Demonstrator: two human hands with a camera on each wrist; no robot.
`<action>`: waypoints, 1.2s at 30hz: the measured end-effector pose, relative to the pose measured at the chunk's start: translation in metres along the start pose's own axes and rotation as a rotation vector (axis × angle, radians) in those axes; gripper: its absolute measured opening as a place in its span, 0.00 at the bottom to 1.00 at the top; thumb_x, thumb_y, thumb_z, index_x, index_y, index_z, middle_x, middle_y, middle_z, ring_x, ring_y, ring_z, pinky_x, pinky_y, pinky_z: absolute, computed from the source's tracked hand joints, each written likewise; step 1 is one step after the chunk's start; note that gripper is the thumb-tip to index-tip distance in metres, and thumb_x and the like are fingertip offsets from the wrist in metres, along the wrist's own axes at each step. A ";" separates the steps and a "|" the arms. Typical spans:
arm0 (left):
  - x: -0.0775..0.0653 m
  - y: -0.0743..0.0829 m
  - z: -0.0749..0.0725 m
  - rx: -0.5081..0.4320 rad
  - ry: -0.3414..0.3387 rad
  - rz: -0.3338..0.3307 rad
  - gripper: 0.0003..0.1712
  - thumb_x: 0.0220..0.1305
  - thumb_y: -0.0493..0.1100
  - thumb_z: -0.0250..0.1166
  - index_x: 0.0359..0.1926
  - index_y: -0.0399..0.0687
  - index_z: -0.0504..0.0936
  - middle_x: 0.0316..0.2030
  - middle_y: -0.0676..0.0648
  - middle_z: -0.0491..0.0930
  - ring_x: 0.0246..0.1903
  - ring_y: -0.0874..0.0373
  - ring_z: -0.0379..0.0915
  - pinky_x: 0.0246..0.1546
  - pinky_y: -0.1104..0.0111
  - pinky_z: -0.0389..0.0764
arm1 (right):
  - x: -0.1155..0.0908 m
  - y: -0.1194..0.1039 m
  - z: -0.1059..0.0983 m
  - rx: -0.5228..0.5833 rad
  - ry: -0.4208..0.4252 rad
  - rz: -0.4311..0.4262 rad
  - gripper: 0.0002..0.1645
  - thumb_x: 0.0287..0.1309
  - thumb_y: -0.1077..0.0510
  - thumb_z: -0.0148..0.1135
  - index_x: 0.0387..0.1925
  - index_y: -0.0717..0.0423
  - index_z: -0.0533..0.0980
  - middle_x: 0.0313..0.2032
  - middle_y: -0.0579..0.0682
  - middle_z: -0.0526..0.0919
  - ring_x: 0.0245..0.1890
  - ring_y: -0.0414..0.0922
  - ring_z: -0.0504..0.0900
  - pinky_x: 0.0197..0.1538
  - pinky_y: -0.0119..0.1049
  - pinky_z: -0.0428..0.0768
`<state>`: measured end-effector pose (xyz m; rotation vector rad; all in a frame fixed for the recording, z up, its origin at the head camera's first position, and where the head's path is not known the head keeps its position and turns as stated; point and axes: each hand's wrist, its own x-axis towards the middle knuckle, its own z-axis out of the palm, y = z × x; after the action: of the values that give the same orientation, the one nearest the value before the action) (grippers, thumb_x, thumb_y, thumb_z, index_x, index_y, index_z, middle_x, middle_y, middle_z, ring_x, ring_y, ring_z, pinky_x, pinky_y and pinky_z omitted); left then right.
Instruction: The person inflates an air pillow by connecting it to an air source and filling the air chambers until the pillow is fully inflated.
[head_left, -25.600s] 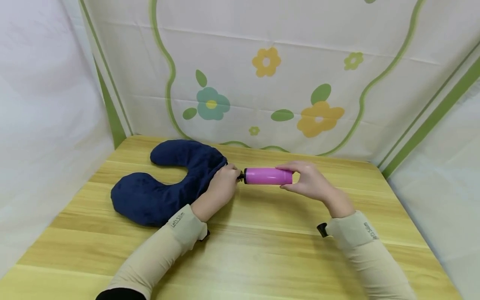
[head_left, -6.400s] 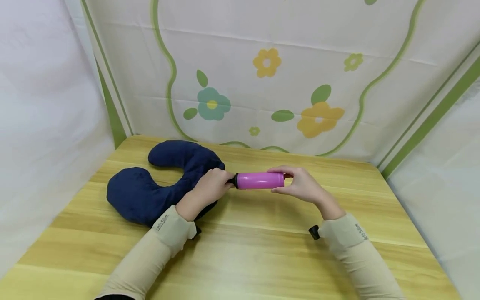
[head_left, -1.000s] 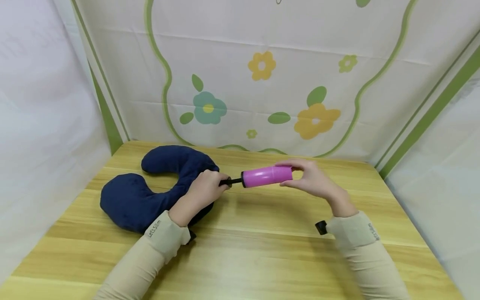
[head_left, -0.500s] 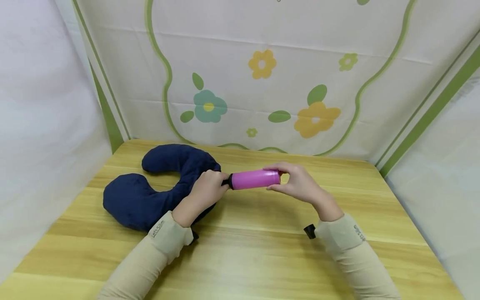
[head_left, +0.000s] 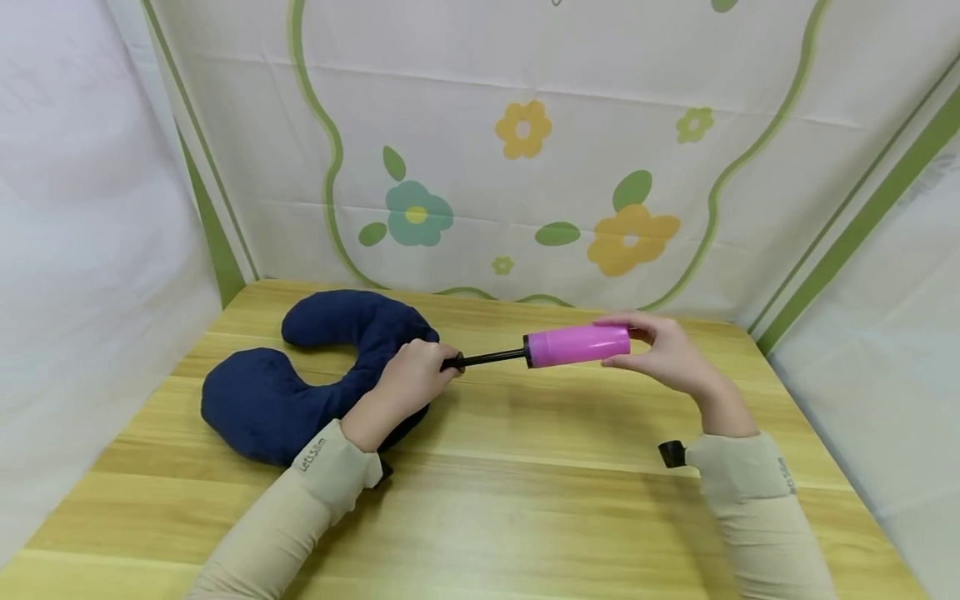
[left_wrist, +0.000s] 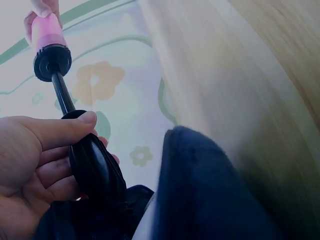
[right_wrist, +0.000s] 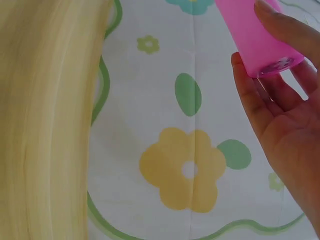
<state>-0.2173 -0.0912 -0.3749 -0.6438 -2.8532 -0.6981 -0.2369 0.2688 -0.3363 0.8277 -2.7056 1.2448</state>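
Note:
My left hand [head_left: 417, 377] grips the black handle [left_wrist: 98, 167] of a hand pump at the right edge of a navy U-shaped neck pillow [head_left: 258, 404]. In the left wrist view, my thumb lies on the handle, and black parts sit below it near the pillow; how they join is hidden. A long stretch of black rod [head_left: 491, 357] shows between the handle and the pink pump barrel [head_left: 579, 344]. With thumb and fingers around the barrel's far end, my right hand [head_left: 671, 354] holds it above the table, tilted slightly upward to the right.
The pillow lies on a wood-grain table [head_left: 480, 517], toward its left side. A white cloth backdrop [head_left: 465, 150] with printed flowers hangs behind the table's back edge, and white cloth walls stand on both sides.
Half a second ago the barrel was pushed up against the handle. My right hand has since drawn it to the right, baring the rod. My left hand and the pillow have barely moved.

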 end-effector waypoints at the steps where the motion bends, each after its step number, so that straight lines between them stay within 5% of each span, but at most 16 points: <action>1: 0.000 0.001 0.000 0.005 0.001 0.006 0.02 0.66 0.38 0.72 0.34 0.47 0.89 0.27 0.50 0.84 0.17 0.62 0.69 0.20 0.70 0.70 | 0.000 0.000 0.003 -0.009 -0.007 -0.004 0.31 0.54 0.64 0.78 0.61 0.60 0.80 0.58 0.59 0.81 0.52 0.52 0.81 0.52 0.28 0.78; 9: -0.002 0.011 0.007 0.049 0.037 0.057 0.06 0.64 0.34 0.72 0.30 0.43 0.86 0.26 0.48 0.84 0.18 0.61 0.70 0.22 0.67 0.72 | 0.014 -0.010 0.053 -0.088 -0.068 -0.176 0.30 0.52 0.58 0.81 0.57 0.60 0.83 0.53 0.57 0.85 0.47 0.50 0.84 0.50 0.53 0.83; 13: 0.000 0.012 0.008 0.041 0.028 0.043 0.04 0.64 0.36 0.73 0.31 0.44 0.87 0.26 0.49 0.84 0.18 0.61 0.70 0.23 0.67 0.72 | 0.017 -0.013 0.057 -0.103 -0.076 -0.180 0.31 0.51 0.59 0.82 0.58 0.59 0.82 0.53 0.56 0.85 0.46 0.48 0.84 0.50 0.51 0.83; 17: 0.003 0.010 0.005 0.042 0.008 0.035 0.03 0.64 0.38 0.73 0.32 0.46 0.88 0.25 0.50 0.83 0.18 0.61 0.69 0.22 0.67 0.72 | 0.013 -0.009 0.039 -0.098 -0.069 -0.112 0.31 0.52 0.59 0.81 0.59 0.57 0.82 0.55 0.56 0.84 0.50 0.50 0.83 0.53 0.50 0.81; 24: 0.002 0.008 0.004 0.039 -0.004 0.032 0.05 0.65 0.39 0.72 0.31 0.48 0.87 0.25 0.51 0.83 0.18 0.62 0.70 0.22 0.68 0.72 | -0.005 0.003 0.004 -0.097 -0.009 -0.077 0.30 0.52 0.62 0.80 0.58 0.57 0.82 0.55 0.55 0.84 0.50 0.45 0.82 0.54 0.30 0.78; 31: 0.001 0.016 0.009 0.071 0.072 0.117 0.07 0.62 0.35 0.74 0.27 0.43 0.85 0.25 0.48 0.84 0.18 0.60 0.72 0.23 0.66 0.75 | 0.000 -0.010 0.043 -0.141 -0.031 -0.220 0.30 0.49 0.62 0.82 0.55 0.60 0.83 0.50 0.54 0.87 0.44 0.46 0.84 0.48 0.43 0.84; 36: 0.004 0.016 0.010 0.061 0.076 0.094 0.04 0.62 0.34 0.74 0.31 0.42 0.87 0.27 0.47 0.86 0.19 0.60 0.74 0.24 0.65 0.76 | 0.009 -0.018 0.057 -0.168 -0.022 -0.241 0.30 0.49 0.61 0.83 0.55 0.60 0.83 0.50 0.54 0.87 0.43 0.46 0.83 0.47 0.45 0.83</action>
<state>-0.2142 -0.0723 -0.3760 -0.7211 -2.7434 -0.6048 -0.2263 0.2147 -0.3600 1.1093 -2.5845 0.9511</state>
